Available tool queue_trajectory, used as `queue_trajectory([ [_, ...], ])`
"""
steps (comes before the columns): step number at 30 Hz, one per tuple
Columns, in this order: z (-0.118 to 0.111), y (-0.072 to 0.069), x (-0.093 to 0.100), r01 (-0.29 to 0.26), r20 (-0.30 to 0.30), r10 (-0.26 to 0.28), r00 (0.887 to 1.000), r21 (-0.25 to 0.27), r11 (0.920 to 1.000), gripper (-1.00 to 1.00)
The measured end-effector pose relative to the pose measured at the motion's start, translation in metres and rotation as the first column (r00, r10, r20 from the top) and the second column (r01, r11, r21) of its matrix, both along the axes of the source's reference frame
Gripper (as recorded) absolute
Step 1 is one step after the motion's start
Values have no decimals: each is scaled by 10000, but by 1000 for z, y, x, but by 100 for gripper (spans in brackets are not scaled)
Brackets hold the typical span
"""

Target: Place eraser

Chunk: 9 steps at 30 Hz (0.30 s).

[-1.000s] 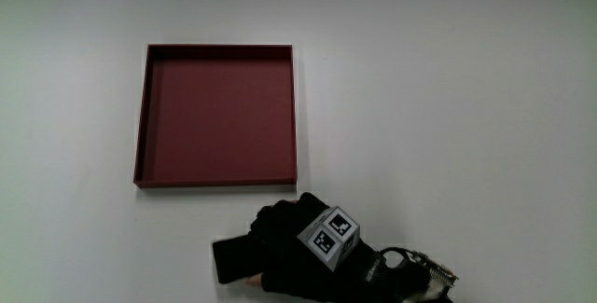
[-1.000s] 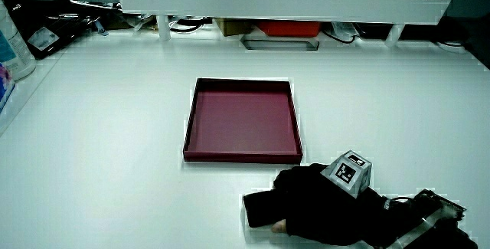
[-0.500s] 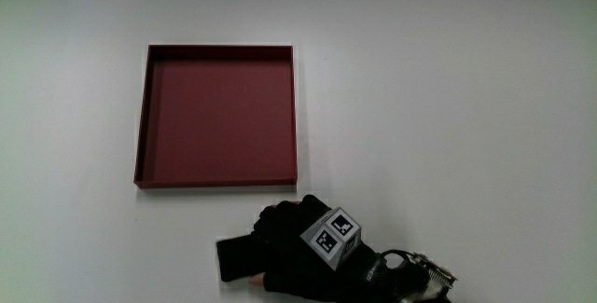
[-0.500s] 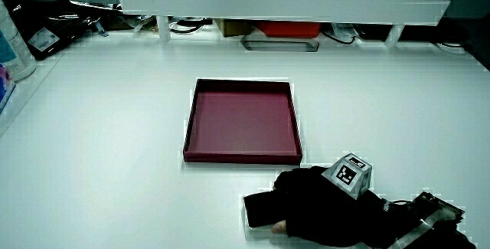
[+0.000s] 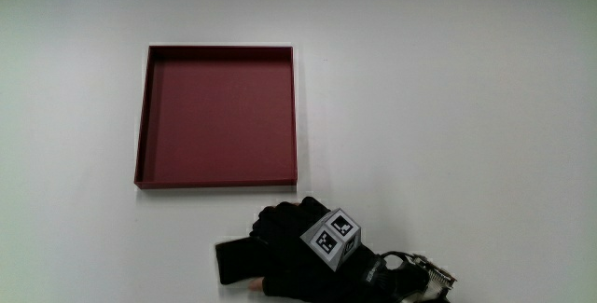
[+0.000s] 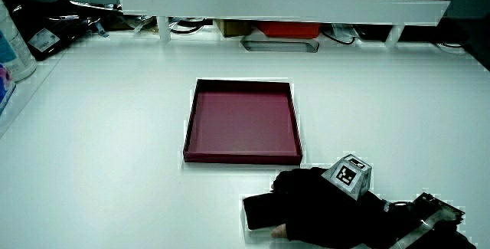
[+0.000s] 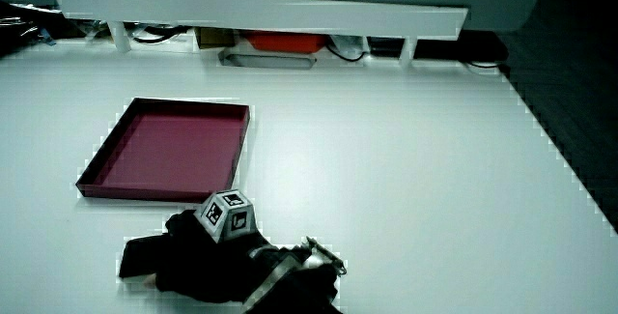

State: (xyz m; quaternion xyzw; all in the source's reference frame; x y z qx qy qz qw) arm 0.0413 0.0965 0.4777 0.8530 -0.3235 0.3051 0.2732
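Observation:
A flat black eraser (image 5: 233, 261) lies on the white table, nearer to the person than the dark red square tray (image 5: 216, 183). The hand (image 5: 270, 252) rests over one end of the eraser with its fingers curled on it, the patterned cube on its back facing up. The eraser's other end sticks out from under the fingers. Both side views show the same: eraser (image 6: 259, 212) (image 7: 143, 256) under the hand (image 6: 302, 203) (image 7: 188, 256), a short gap from the tray (image 6: 241, 157) (image 7: 145, 190). The tray holds nothing.
A low white partition (image 6: 283, 4) runs along the table's edge farthest from the person, with cables and a red box (image 6: 287, 28) under it. A bottle (image 6: 11, 46) and small clutter stand at a table corner near the partition.

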Motion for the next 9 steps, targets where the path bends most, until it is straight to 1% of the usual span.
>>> queue_trajectory([
  [1,0,0,0,28,-26,-28,10000,5,10000,-53],
  [2,-1,-1,0,39,71,-39,10000,-102,9999,-56],
  [4,-2,-1,0,89,11,-89,10000,-63,9999,-62],
  [7,-4,0,0,189,165,-185,9997,-233,9995,-71],
  [8,-6,-1,0,249,273,-238,9993,-441,9987,-74],
  [9,-7,-2,1,262,362,-244,9990,-504,9984,-76],
])
